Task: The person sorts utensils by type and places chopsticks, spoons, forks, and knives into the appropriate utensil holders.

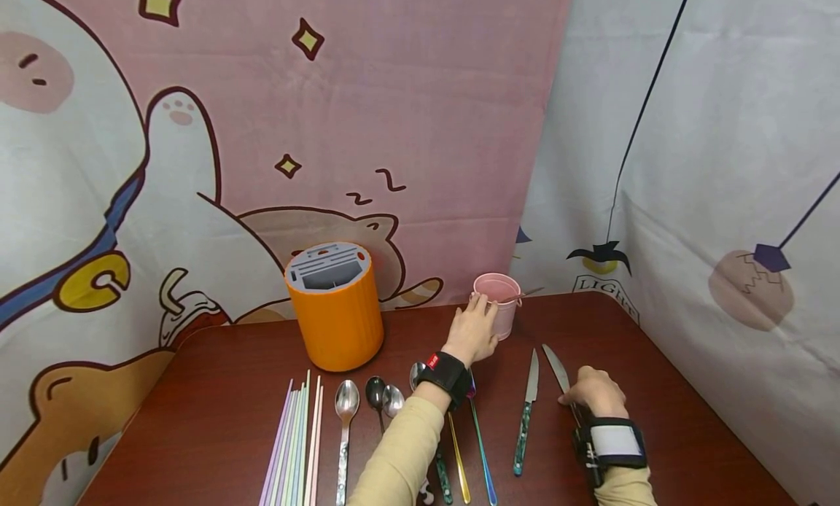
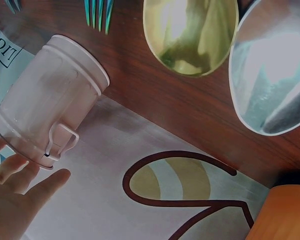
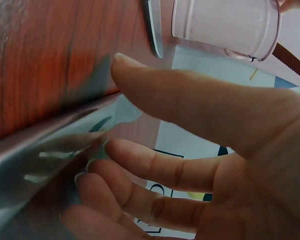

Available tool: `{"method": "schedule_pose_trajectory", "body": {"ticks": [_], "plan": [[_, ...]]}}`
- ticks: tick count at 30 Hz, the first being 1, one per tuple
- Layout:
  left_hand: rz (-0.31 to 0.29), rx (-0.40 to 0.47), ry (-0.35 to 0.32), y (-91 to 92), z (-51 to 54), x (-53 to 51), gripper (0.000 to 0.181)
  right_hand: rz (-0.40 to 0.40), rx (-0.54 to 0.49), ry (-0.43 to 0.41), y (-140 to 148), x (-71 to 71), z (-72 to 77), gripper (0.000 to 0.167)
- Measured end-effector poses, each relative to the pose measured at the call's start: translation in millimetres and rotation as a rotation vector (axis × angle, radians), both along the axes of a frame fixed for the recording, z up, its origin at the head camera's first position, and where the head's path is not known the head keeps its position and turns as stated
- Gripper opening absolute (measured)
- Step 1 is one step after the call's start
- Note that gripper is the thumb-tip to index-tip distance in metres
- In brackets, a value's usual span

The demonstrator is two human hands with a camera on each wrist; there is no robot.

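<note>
My left hand [image 1: 471, 329] reaches to the pink bucket [image 1: 505, 318] near the back edge of the table. In the left wrist view its fingers are spread at the bucket's rim; firm contact is hard to tell. A thin serrated blade [image 3: 292, 60] sticks out of the bucket. My right hand [image 1: 596, 391] is over a table knife [image 1: 555, 366] on the right. The right wrist view has that blade between thumb and fingertips, with gaps around it, so it is not gripped. Left of it lies a second knife [image 1: 527, 413] with a dark green patterned handle.
An orange cylindrical holder [image 1: 341, 327] with a grey slotted top stands at the back left. Pastel chopsticks [image 1: 289, 448] lie in front of it. Next to them are a silver spoon [image 1: 345, 404], a black spoon [image 1: 375, 393], and a teal fork [image 2: 97, 15] beside a gold spoon [image 2: 190, 37].
</note>
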State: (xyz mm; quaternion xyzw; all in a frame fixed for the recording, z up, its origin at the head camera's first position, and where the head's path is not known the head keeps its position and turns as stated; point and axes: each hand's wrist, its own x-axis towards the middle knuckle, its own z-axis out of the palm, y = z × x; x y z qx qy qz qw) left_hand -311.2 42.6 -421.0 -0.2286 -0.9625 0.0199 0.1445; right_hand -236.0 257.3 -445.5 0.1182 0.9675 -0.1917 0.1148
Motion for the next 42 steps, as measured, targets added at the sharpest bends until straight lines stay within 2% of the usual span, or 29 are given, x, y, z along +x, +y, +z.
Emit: {"method": "schedule_pose_trajectory", "body": {"ticks": [13, 21, 30, 37, 42], "plan": [[0.000, 0.005, 0.006, -0.2, -1.3, -0.2, 0.064, 0.004, -0.051, 0.003, -4.1, 3.6, -2.7, 0.029], [0.005, -0.012, 0.012, -0.7, -2.4, -0.7, 0.064, 0.029, -0.116, 0.084, -1.8, 5.3, -5.6, 0.020], [0.000, -0.010, 0.015, -0.6, -2.8, -0.1, 0.064, 0.034, -0.099, 0.117, 1.4, 3.7, -9.4, 0.022], [0.001, -0.025, 0.030, -0.1, -3.7, -0.9, 0.064, 0.012, -0.106, 0.112, 3.9, 2.1, -4.3, 0.026], [-0.003, -0.016, 0.030, -0.7, -1.6, 0.0, 0.065, -0.027, -0.119, 0.150, 5.8, -0.6, -0.6, 0.027]]}}
